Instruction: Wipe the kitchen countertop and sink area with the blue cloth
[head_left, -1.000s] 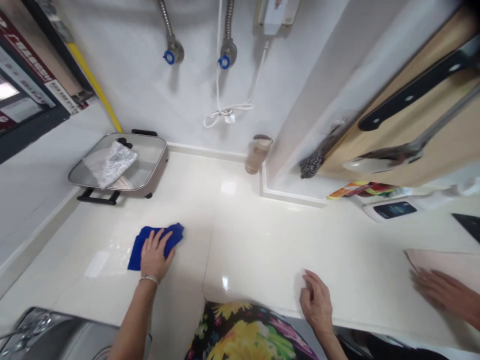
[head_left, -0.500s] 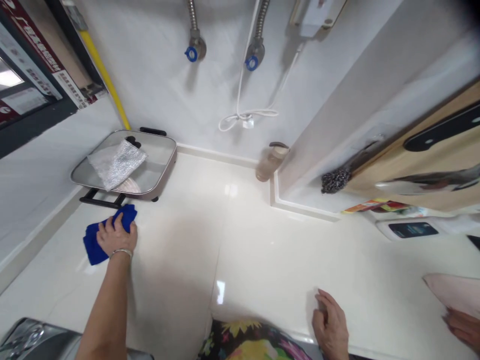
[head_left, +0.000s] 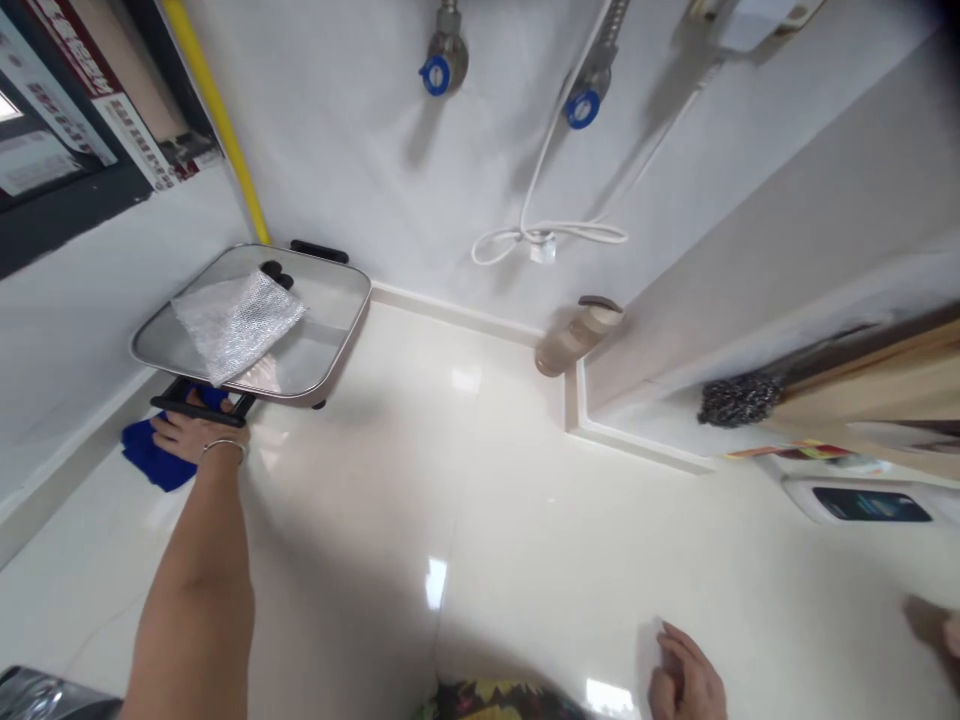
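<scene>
Left arm [head_left: 196, 580] outstretched, left grip [head_left: 193, 438] palm-down near the left edge of the desk [head_left: 360, 480]; right grip [head_left: 691, 680], partly cropped, seems loosely curled.

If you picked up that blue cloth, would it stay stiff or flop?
The cloth would probably flop, since it lies low with crumpled, uneven edges. It looks thin, so it is likely light. Pushed by the left hand, it may slide easily, because the counter looks smooth and glossy.

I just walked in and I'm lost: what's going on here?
The person's left hand is on a blue cloth on the white countertop, partly under the pan's black handle. The right hand, loosely curled, holds nothing visible. A silvery wrap lies across the pan's top.
</scene>
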